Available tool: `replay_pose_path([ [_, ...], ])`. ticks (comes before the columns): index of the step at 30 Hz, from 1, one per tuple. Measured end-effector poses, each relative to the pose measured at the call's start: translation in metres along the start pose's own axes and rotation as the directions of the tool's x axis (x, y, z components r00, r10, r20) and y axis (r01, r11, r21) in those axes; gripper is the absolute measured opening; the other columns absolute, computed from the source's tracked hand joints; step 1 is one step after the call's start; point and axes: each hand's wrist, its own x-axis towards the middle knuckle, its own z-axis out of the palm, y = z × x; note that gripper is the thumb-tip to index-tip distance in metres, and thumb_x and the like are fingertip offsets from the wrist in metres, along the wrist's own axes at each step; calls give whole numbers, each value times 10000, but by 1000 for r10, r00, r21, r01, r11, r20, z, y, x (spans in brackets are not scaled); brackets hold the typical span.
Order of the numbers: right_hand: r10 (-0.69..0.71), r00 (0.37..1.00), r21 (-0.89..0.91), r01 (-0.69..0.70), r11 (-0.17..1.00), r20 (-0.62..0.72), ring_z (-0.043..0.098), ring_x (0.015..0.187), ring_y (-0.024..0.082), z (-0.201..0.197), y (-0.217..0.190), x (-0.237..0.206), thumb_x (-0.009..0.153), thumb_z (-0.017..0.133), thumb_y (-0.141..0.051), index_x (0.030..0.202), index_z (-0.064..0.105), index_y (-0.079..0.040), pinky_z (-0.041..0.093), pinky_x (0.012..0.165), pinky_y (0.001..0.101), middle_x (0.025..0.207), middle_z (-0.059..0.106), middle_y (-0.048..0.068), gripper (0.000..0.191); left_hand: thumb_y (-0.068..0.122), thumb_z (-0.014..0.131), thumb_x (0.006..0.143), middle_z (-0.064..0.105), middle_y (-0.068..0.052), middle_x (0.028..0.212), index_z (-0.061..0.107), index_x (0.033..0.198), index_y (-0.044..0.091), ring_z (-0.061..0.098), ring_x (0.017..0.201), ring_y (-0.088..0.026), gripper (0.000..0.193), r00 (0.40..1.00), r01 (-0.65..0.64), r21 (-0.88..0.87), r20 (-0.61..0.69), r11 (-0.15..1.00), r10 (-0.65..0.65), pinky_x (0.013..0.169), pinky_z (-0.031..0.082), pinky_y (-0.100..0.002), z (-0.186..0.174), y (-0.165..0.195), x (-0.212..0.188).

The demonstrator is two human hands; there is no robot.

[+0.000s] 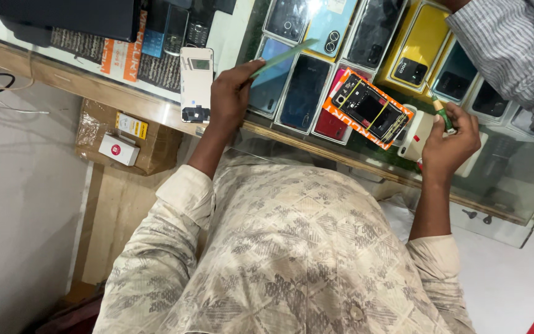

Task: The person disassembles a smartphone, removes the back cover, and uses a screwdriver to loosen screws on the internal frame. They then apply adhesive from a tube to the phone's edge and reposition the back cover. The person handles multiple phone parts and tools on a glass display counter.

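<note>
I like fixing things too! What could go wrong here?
The opened phone lies bare on the glass counter, so its insides might get bumped by the screwdriver in the right hand. The thin green panel is pinched at one end by the left hand; it might bend or drop.

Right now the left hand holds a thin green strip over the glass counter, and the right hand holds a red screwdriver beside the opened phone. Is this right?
Not quite: in the head view the screwdriver in the right hand is green, not red. The left hand does hold the thin green strip over the glass counter, beside the opened phone.
</note>
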Motion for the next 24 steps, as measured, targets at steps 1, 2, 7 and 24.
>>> replay_pose_path([
  [1, 7, 1000, -9, -7, 1000, 2, 720, 999, 238, 0, 1, 0, 901, 725, 153, 1215, 730, 31, 569, 891, 344, 1100, 685, 142, 336, -22, 612, 1008, 772, -133, 1186, 709, 1313, 80, 736, 1061, -154, 336, 995, 97, -68, -3, 993, -97, 915, 573, -290, 1, -3, -1],
  [2, 13, 1000, -21, -13, 1000, 4, 717, 988, 237, -1, 2, 1, 899, 729, 150, 1211, 731, 30, 566, 882, 344, 1090, 688, 140, 335, -1, 596, 1028, 781, -120, 1157, 699, 1326, 82, 738, 1003, -119, 326, 981, 192, -139, 2, 972, -193, 864, 568, -266, 4, -7, -2],
  [7, 23, 998, -90, -18, 996, 51, 716, 969, 238, 0, 3, 3, 880, 738, 134, 1200, 730, 11, 554, 857, 351, 1092, 704, 128, 343, 129, 644, 1078, 790, -91, 1074, 708, 1309, 24, 679, 945, -109, 262, 955, 192, -243, -176, 951, -238, 820, 557, -259, 12, -33, 4],
  [24, -74, 990, 70, 66, 995, 119, 644, 873, 199, 7, -88, 0, 976, 819, -7, 1024, 743, -12, 519, 819, 329, 960, 678, 100, 90, 27, 729, 941, 732, -130, 1072, 482, 1376, -4, 739, 855, -174, 501, 733, 335, -876, 12, 347, -680, 737, 632, -287, -22, 2, -32],
])
